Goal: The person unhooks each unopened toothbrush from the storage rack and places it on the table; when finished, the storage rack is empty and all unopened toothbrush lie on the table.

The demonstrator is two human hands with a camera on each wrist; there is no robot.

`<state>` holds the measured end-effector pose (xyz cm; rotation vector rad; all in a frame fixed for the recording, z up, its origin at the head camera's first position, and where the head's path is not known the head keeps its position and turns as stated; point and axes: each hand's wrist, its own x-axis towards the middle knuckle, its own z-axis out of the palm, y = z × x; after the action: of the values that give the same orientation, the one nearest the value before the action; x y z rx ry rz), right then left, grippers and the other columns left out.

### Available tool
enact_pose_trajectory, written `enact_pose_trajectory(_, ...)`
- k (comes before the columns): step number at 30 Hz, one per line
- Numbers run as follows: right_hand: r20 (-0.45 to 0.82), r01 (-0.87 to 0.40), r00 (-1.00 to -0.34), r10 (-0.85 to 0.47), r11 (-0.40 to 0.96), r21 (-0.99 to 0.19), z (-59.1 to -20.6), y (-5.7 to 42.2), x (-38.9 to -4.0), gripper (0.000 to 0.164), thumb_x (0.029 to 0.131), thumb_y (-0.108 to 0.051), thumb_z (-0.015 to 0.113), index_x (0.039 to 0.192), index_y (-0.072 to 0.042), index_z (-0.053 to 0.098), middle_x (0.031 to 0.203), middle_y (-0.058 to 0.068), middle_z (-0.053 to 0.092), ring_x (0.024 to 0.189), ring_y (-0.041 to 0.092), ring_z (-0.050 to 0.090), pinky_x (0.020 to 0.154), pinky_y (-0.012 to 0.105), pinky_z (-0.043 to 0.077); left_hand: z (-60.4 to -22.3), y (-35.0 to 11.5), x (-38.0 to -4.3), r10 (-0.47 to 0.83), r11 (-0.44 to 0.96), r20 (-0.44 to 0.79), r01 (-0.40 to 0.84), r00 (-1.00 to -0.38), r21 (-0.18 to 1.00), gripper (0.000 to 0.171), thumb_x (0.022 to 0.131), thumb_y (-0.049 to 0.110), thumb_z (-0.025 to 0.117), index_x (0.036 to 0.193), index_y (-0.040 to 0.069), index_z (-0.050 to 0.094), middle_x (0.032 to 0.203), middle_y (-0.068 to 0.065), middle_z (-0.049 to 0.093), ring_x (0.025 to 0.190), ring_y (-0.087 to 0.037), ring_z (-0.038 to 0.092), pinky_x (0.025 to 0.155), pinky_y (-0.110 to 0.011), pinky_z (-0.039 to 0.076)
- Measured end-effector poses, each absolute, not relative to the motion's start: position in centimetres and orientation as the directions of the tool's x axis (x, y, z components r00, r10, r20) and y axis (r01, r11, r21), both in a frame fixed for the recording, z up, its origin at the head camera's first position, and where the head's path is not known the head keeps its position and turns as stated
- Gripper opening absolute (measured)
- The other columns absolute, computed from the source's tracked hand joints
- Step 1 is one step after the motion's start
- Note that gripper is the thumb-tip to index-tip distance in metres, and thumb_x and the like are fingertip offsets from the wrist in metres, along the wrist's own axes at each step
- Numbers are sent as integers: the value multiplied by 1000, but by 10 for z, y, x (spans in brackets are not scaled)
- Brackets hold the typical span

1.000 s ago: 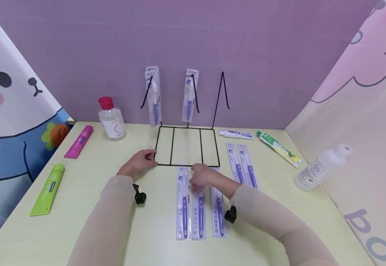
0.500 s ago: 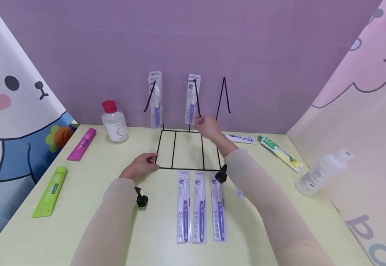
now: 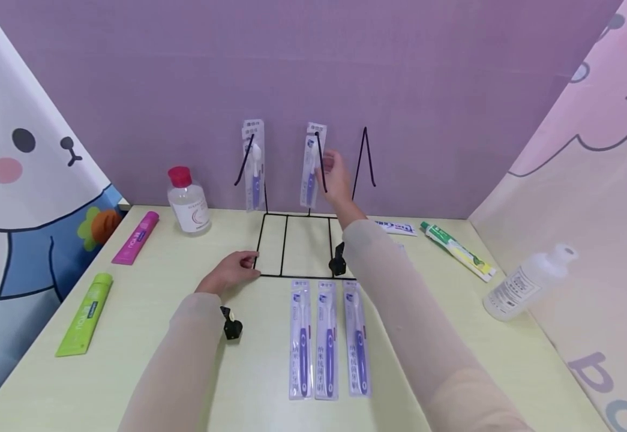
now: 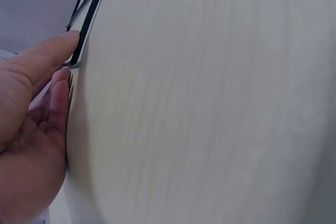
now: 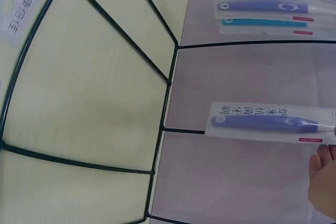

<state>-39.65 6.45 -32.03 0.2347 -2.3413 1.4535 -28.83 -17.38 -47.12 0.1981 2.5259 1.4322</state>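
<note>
My left hand (image 3: 232, 272) pinches the left front corner of the black wire rack (image 3: 283, 246), thumb on top of the wire in the left wrist view. At the rack's middle hook, my right hand (image 3: 336, 180) is raised beside a hanging packaged toothbrush (image 3: 310, 171); its fingers are by the pack's right edge, and contact is unclear. In the right wrist view that purple toothbrush (image 5: 262, 123) lies just above the fingertips. Packaged toothbrushes (image 3: 255, 174) also hang on the left hook. The right hook (image 3: 365, 156) bears nothing. Three packaged toothbrushes (image 3: 328, 339) lie in front of the rack.
A red-capped bottle (image 3: 190, 204), a pink tube (image 3: 136, 239) and a green tube (image 3: 85, 315) are at left. On the right are a white toothpaste tube (image 3: 396, 228), a green-and-yellow tube (image 3: 458, 251) and a white bottle (image 3: 526, 283). A purple backdrop (image 3: 426, 108) rises behind.
My right hand has risen from above the front toothbrushes, past the middle hook's tip, to the hanging toothbrush. My right sleeve now covers the toothbrushes at right. The left hand keeps its grip.
</note>
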Motion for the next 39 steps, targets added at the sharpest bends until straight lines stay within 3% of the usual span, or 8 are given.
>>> enact_pose_trajectory(6, 437, -369, -897, 69, 426, -826, -322, 57, -395, 35, 88, 1, 54, 121, -4, 45, 104, 13, 58, 89, 21, 57, 75, 27, 46, -469, -174, -287, 243, 523, -108, 36, -964, 852, 56, 81, 7, 66, 130, -5, 42, 100, -12, 49, 90, -22, 43, 84, -36, 35)
enact_pose_trajectory(11, 464, -394, -882, 77, 420, -818, -322, 58, -396, 30, 88, 1, 52, 116, -7, 48, 95, 10, 59, 80, 18, 56, 69, 24, 46, -469, -174, -288, 250, 524, -102, 46, -963, 851, 56, 81, 8, 67, 129, -5, 43, 100, -13, 49, 89, -23, 43, 84, -36, 35)
enact_pose_trajectory(22, 413, -345, -901, 133, 357, -868, -314, 67, -393, 29, 91, -7, 52, 120, -8, 48, 100, 8, 55, 88, 17, 52, 73, 25, 44, -471, -176, -290, 254, 549, -119, 42, -960, 835, 57, 82, 12, 67, 131, -2, 42, 102, -11, 48, 92, -23, 42, 86, -36, 34)
enact_pose_trajectory(31, 310, -280, -945, 100, 240, -930, -338, 70, -377, 40, 86, 0, 55, 125, -8, 46, 100, 11, 55, 87, 20, 54, 68, 28, 48, -472, -176, -291, 246, 529, -134, 18, -960, 848, 57, 81, 11, 67, 131, -1, 42, 101, -10, 48, 91, -22, 42, 84, -36, 35)
enact_pose_trajectory(39, 124, -127, -992, -32, 103, -987, -359, 61, -331, 45, 84, 7, 51, 127, -3, 40, 104, 16, 54, 84, 27, 58, 64, 32, 51, -474, -177, -293, 256, 535, -132, 26, -958, 844, 58, 81, 12, 68, 132, -1, 42, 104, -11, 48, 95, -24, 43, 88, -38, 35)
